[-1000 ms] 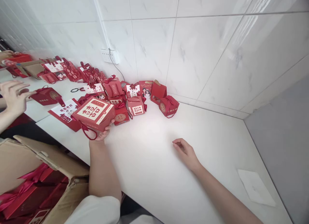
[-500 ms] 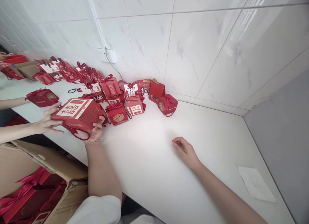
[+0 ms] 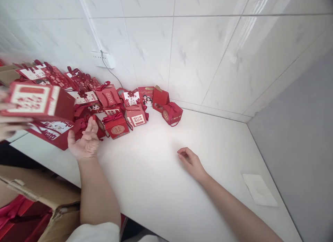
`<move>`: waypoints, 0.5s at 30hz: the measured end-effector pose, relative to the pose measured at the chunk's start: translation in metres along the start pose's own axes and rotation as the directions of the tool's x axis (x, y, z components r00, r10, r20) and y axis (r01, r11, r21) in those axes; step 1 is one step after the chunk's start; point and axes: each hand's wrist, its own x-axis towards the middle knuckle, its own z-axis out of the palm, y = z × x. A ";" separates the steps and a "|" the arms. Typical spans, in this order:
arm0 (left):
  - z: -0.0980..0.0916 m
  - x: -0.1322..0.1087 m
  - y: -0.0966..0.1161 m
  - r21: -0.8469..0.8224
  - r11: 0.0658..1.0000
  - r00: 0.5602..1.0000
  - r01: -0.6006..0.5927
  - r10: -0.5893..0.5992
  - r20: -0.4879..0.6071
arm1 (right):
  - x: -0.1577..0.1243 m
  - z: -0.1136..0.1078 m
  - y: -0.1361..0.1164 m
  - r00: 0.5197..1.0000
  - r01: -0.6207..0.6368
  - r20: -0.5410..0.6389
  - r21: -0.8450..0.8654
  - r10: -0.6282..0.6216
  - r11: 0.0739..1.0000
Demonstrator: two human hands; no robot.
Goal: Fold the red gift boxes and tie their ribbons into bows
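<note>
My left hand (image 3: 87, 141), palm up with its fingers apart, holds nothing beside the red gift boxes. Just left of it, a co-worker's hand (image 3: 10, 120) holds a large red gift box (image 3: 63, 105) with a cream label; the grip is blurred. Below that box shows a second red box (image 3: 53, 132) with white figures printed on it. Over the white table, my right hand (image 3: 191, 163) is loosely curled, thumb and fingertips slightly apart, with nothing in it. The closest small box to it is a red one with a ribbon (image 3: 173, 113).
Several small red gift boxes (image 3: 117, 127) stand along the tiled wall. An open cardboard carton (image 3: 39, 190) with red boxes inside sits at lower left. A white paper sheet (image 3: 260, 189) lies on the table (image 3: 156, 186) at right. A socket (image 3: 102, 59) with a cable is on the wall.
The large labelled box has left my left hand and moved left with the co-worker's hand. My left hand has opened. My right hand stays over the table; the view has shifted slightly.
</note>
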 end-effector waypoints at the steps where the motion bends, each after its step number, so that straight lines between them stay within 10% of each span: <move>1: 0.008 0.002 -0.009 -0.003 1.000 1.000 0.011 -0.011 -0.001 | 0.001 0.000 0.000 1.000 0.010 -0.008 -0.013 -0.010 1.000; 4: 0.038 0.003 -0.054 0.253 0.967 0.999 0.040 -0.032 -0.038 | 0.005 -0.002 -0.013 0.994 0.091 -0.042 -0.108 -0.096 0.990; 7: 0.064 -0.011 -0.111 0.839 0.540 0.989 0.065 -0.147 0.018 | 0.007 -0.018 -0.062 0.930 0.359 0.022 -0.274 -0.367 0.892; 11: 0.081 -0.039 -0.161 0.938 -0.075 0.885 -0.339 -0.363 0.291 | -0.026 -0.062 -0.153 0.560 0.810 0.270 -0.378 -0.783 0.449; 15: 0.086 -0.050 -0.170 0.892 -0.135 0.803 -0.431 -0.508 0.311 | -0.097 -0.091 -0.195 0.656 0.635 -0.099 -0.463 -0.748 0.619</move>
